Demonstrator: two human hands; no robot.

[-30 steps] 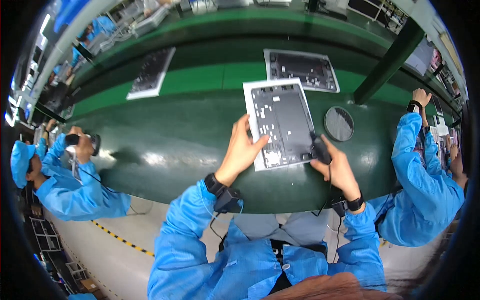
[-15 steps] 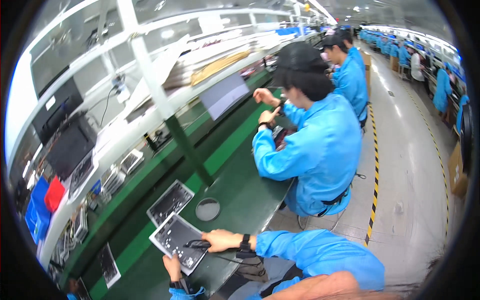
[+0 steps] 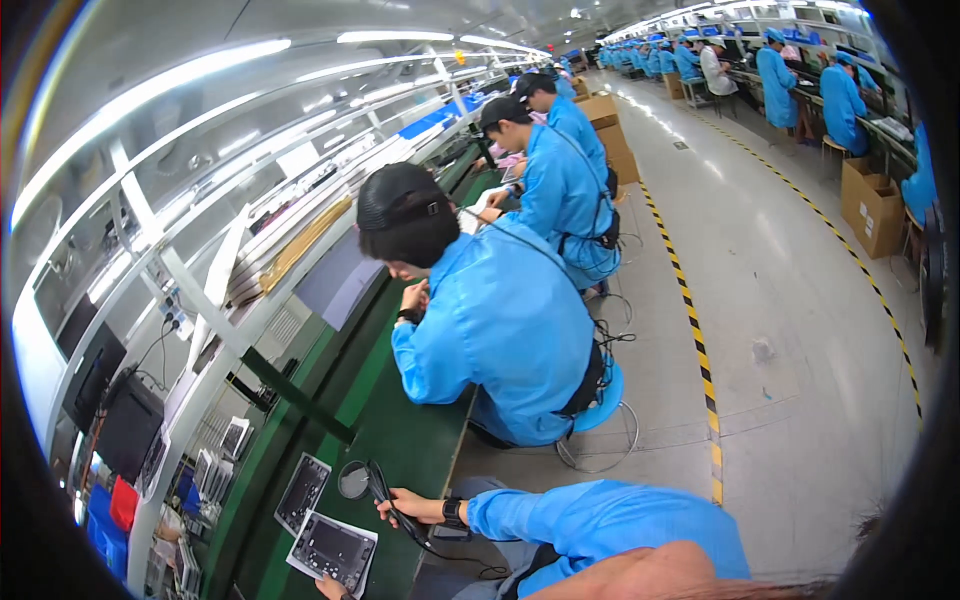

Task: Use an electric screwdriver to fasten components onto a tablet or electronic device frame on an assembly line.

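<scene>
In my right hand (image 3: pixel 412 507) is a black corded electric screwdriver (image 3: pixel 382 492), held upright with its top end beside a round shallow dish (image 3: pixel 354 479). Its cable hangs down past my wrist. My left hand (image 3: pixel 331 587) shows only partly at the lower edge, fingers gripping the near corner of a flat tablet-like housing (image 3: pixel 333 550). That housing has a pale rim, a dark inside and small light parts. Just beyond it lies a second, similar housing (image 3: pixel 302 492). Whatever the dish holds is too small to make out.
The green bench (image 3: pixel 415 440) runs away to the far right, with a green post (image 3: pixel 300 397) rising by the housings. A co-worker in blue (image 3: pixel 500 320) sits close at the bench. Shelving with monitors (image 3: pixel 130 425) stands left. Cardboard boxes (image 3: pixel 872 208) stand beyond the taped aisle.
The view has swung to the right and up. My right hand has lifted the screwdriver from over the near housing to beside the dish. My left hand stays at the housing's edge.
</scene>
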